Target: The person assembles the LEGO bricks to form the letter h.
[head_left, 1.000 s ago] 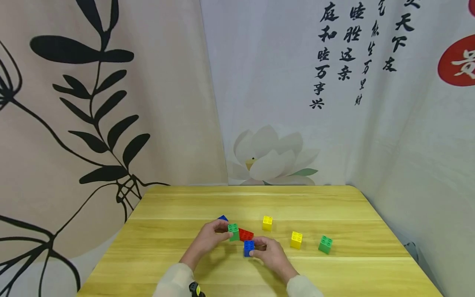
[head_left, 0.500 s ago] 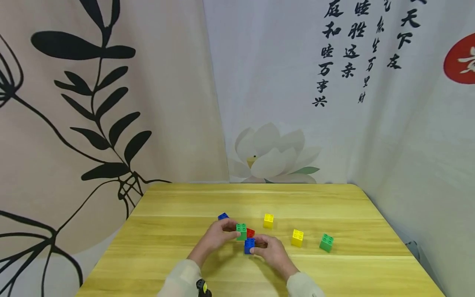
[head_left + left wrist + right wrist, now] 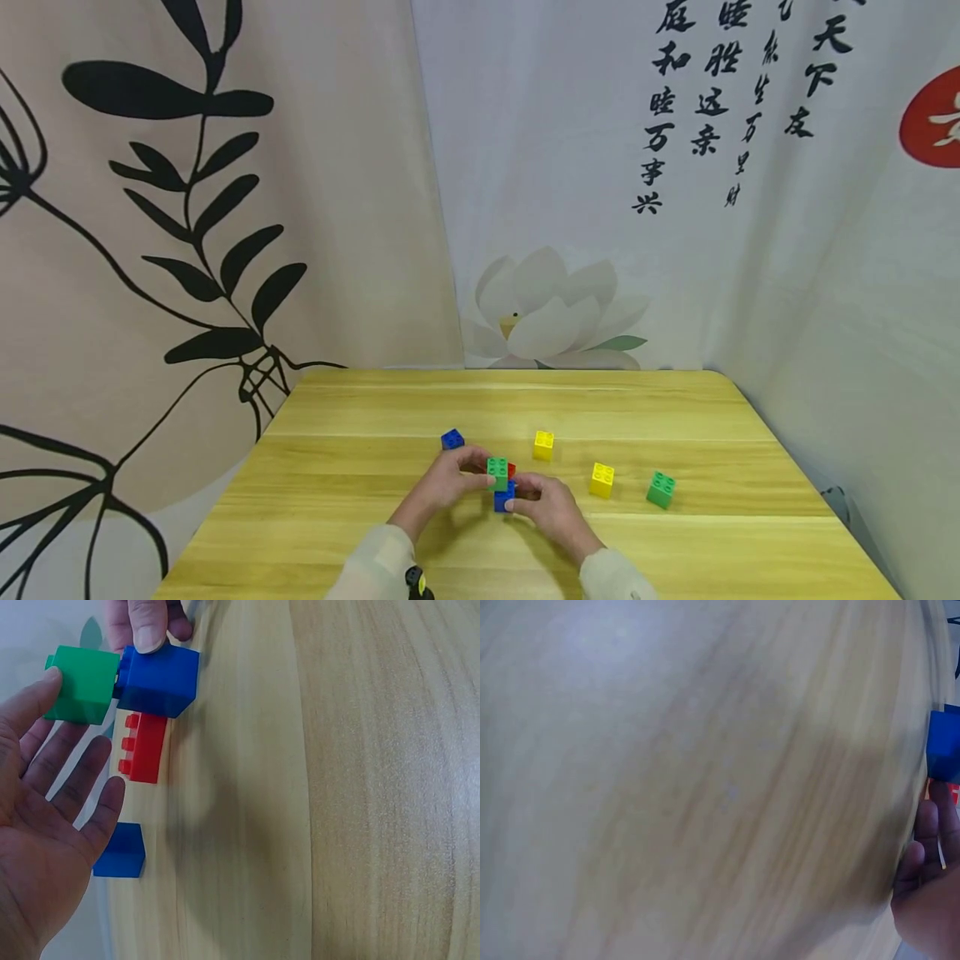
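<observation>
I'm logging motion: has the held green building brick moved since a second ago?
Yes: against the farther yellow brick in the head view, the green brick moved right.

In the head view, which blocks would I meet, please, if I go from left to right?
Loose blue block, held green block, farther yellow block, nearer yellow block, loose green block. Omitted for overlap: held blue block, red block.

"庭和睦万事兴" (image 3: 662, 102), "睦胜远亲" (image 3: 711, 101), on white curtain (image 3: 540, 142)

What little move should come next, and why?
Maybe the left hand should nudge its green block slightly right, to line up: seen from the head, that block sits a little left of the blue block pinched by the right hand.
</observation>
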Available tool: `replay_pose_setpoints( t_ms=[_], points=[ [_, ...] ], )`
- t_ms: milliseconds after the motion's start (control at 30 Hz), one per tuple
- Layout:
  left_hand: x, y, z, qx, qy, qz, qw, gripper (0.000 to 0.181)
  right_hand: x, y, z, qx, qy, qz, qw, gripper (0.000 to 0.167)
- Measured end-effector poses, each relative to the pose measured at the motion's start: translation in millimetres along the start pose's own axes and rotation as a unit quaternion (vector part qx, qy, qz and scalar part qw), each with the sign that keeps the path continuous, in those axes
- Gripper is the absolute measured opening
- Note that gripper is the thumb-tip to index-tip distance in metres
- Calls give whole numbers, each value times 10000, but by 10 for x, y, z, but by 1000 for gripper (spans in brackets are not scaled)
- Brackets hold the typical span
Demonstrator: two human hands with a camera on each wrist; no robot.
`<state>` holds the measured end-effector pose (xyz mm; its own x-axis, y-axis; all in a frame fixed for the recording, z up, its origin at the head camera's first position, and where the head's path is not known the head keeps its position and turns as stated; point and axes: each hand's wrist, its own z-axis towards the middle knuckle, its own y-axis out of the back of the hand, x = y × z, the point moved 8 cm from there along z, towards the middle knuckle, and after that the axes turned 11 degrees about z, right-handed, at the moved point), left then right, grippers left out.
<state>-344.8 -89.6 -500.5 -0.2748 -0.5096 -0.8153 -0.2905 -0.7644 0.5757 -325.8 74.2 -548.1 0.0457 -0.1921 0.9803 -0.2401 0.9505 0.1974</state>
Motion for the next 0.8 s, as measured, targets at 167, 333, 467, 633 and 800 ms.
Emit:
replay_pose_setpoints(
  t_ms=[167, 333, 467, 633, 800],
  points=[
    [26, -34, 13, 66, 80, 76, 9999, 26, 5, -9, 3, 33, 76, -3, 10000, 46],
    [58, -69, 12, 206, 190, 67, 9996, 27, 1, -15, 2, 32, 153, 0, 9999, 45],
    [60, -88, 14, 296, 137, 88, 9994, 28, 7, -14, 6, 14, 188, -46, 9998, 44],
    [58, -93, 17, 280, 148, 131, 9994, 29, 13, -13, 12, 24, 211, -113, 9997, 43],
    [73, -100, 16, 226, 169, 110, 9995, 28, 10, -14, 11, 43, 194, -73, 9998, 41]
  ],
)
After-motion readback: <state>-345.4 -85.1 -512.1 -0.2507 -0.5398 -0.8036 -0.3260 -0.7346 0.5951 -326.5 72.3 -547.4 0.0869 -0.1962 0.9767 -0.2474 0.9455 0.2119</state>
